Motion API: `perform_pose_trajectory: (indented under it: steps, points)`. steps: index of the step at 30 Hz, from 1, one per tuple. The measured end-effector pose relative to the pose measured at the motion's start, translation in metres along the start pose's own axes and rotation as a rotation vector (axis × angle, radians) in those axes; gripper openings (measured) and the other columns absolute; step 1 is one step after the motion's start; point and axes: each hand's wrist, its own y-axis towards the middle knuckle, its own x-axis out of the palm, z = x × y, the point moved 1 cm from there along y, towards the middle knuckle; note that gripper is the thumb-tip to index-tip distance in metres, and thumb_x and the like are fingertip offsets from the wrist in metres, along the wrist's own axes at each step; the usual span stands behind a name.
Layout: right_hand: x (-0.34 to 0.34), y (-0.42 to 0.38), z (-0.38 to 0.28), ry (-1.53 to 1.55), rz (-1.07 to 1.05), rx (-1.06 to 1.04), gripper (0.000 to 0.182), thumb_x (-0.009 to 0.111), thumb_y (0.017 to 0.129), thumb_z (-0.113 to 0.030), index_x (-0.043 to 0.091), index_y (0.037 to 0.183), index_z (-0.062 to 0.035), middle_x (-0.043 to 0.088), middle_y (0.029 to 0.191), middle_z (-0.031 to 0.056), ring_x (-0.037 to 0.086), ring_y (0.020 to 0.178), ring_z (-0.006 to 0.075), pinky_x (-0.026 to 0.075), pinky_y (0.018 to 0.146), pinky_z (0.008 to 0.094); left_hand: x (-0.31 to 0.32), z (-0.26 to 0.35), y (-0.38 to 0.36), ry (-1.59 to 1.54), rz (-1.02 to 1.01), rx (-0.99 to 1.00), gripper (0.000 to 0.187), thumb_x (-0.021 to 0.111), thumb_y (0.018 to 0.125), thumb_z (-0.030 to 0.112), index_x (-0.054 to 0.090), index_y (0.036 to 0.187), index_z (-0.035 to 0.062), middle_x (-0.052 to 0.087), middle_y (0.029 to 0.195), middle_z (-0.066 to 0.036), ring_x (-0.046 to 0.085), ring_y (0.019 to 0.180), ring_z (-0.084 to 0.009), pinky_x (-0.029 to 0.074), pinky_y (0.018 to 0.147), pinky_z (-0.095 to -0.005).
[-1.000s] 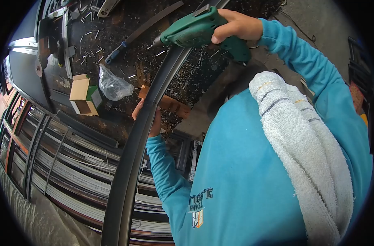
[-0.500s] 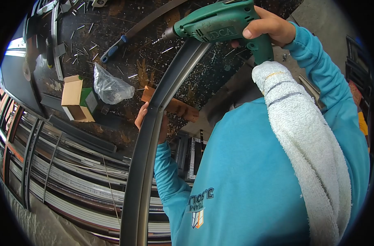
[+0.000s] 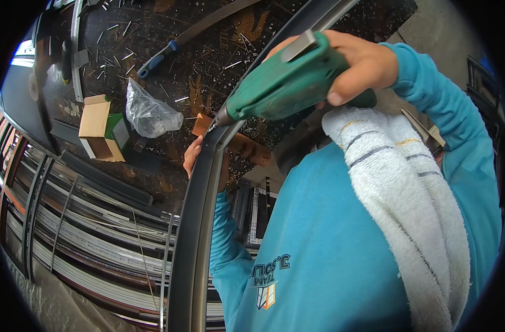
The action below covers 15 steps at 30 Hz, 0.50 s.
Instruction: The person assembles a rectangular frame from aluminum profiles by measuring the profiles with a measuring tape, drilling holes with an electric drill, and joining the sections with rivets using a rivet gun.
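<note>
My right hand is wrapped round the grip of a green power drill, which slants down to the left. Its bit comes down right at the face of a long dark metal profile. This profile runs from the lower edge of the view up to the top right. My left hand grips it just below the bit, fingers curled round its far side and the rest hidden behind it. Beneath the profile, beside that hand, lies a reddish wooden block.
Left of the profile, the dark, shavings-strewn workbench holds a clear plastic bag, an open cardboard box, a blue-handled tool and several scattered screws. Lower left stands a rack of long profiles. A white towel hangs over my chest.
The drill has moved down and left, tilting so its bit now meets the profile near my left hand. My left hand keeps its hold.
</note>
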Motion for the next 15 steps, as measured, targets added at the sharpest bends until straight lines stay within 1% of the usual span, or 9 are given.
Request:
perform_pose_trajectory:
  steps: [2, 4, 7, 11, 14, 15]
  points:
    - [0.01, 0.012, 0.004, -0.034, -0.005, -0.039, 0.054, 0.072, 0.067, -0.016, 0.059, 0.116, 0.0015, 0.067, 0.093, 0.0119, 0.064, 0.082, 0.0186, 0.054, 0.074, 0.0325, 0.001, 0.001, -0.001, -0.007, 0.004, -0.018, 0.061, 0.08, 0.074, 0.003, 0.044, 0.123, 0.0028, 0.055, 0.122, -0.02, 0.059, 0.114, -0.0315, 0.052, 0.095, -0.0394]
    - [0.011, 0.017, 0.014, -0.065, -0.002, -0.038, 0.053, 0.07, 0.067, -0.016, 0.059, 0.116, 0.0011, 0.066, 0.091, 0.0113, 0.064, 0.081, 0.0186, 0.054, 0.075, 0.0327, 0.001, 0.003, -0.003, -0.015, 0.014, -0.053, 0.062, 0.081, 0.074, 0.003, 0.043, 0.124, 0.0019, 0.055, 0.123, -0.02, 0.059, 0.114, -0.0321, 0.052, 0.096, -0.04]
    - [0.009, 0.021, 0.022, -0.05, 0.026, -0.001, 0.054, 0.068, 0.067, -0.017, 0.059, 0.117, 0.0008, 0.066, 0.09, 0.0119, 0.064, 0.08, 0.02, 0.054, 0.075, 0.0344, 0.001, 0.01, -0.001, -0.017, 0.004, -0.074, 0.064, 0.08, 0.074, 0.002, 0.043, 0.126, 0.0012, 0.054, 0.124, -0.02, 0.059, 0.114, -0.0323, 0.052, 0.097, -0.0407]
    - [0.004, 0.02, 0.034, 0.045, 0.084, 0.037, 0.058, 0.067, 0.066, -0.019, 0.059, 0.119, 0.0009, 0.067, 0.093, 0.0137, 0.066, 0.08, 0.0225, 0.054, 0.075, 0.0367, -0.001, 0.008, -0.002, -0.023, -0.01, -0.07, 0.062, 0.08, 0.075, 0.001, 0.044, 0.126, 0.001, 0.053, 0.125, -0.02, 0.058, 0.115, -0.0319, 0.052, 0.098, -0.0414]
    - [-0.002, 0.019, 0.036, 0.106, 0.07, 0.192, 0.087, 0.067, 0.06, -0.02, 0.04, 0.142, -0.005, 0.059, 0.121, 0.0182, 0.06, 0.1, 0.0285, 0.055, 0.08, 0.0414, -0.001, 0.008, -0.002, -0.076, 0.008, -0.068, 0.061, 0.079, 0.075, 0.001, 0.044, 0.126, 0.0012, 0.053, 0.125, -0.02, 0.058, 0.115, -0.0317, 0.052, 0.098, -0.0416]
    - [-0.004, 0.019, 0.036, 0.123, 0.073, 0.213, 0.087, 0.067, 0.06, -0.02, 0.04, 0.142, -0.0047, 0.059, 0.12, 0.0186, 0.06, 0.1, 0.029, 0.055, 0.08, 0.0418, 0.001, 0.005, -0.003, -0.102, 0.017, -0.066, 0.061, 0.079, 0.076, 0.001, 0.044, 0.126, 0.0013, 0.053, 0.125, -0.02, 0.058, 0.115, -0.0317, 0.052, 0.098, -0.0417]
